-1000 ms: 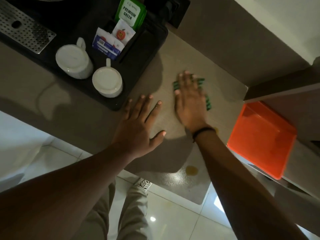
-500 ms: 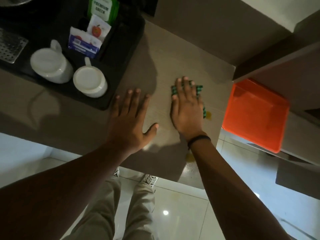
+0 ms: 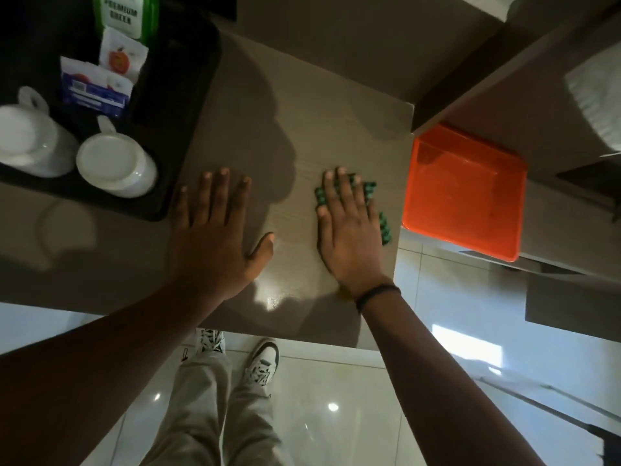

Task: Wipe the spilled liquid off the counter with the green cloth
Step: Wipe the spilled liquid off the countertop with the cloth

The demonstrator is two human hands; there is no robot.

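My right hand (image 3: 349, 230) lies flat, palm down, on the green cloth (image 3: 384, 227), pressing it to the grey-brown counter (image 3: 302, 129) close to the counter's right edge. Only the cloth's nubby green edges show around my fingers and the hand's right side. A small yellowish trace of liquid (image 3: 343, 293) peeks out by my right wrist near the front edge. My left hand (image 3: 215, 237) rests flat on the counter to the left, fingers spread, holding nothing.
A black tray (image 3: 174, 169) at the left holds two upturned white cups (image 3: 116, 163) and several sachets (image 3: 95, 89). An orange bin (image 3: 467, 193) stands just beyond the counter's right edge. Glossy floor tiles and my shoes (image 3: 262, 361) lie below the front edge.
My right hand has slid the cloth toward me and rightward, over the yellow drop by the right edge. The puddle near the front edge is now mostly hidden by my wrist. The left hand stays planted.
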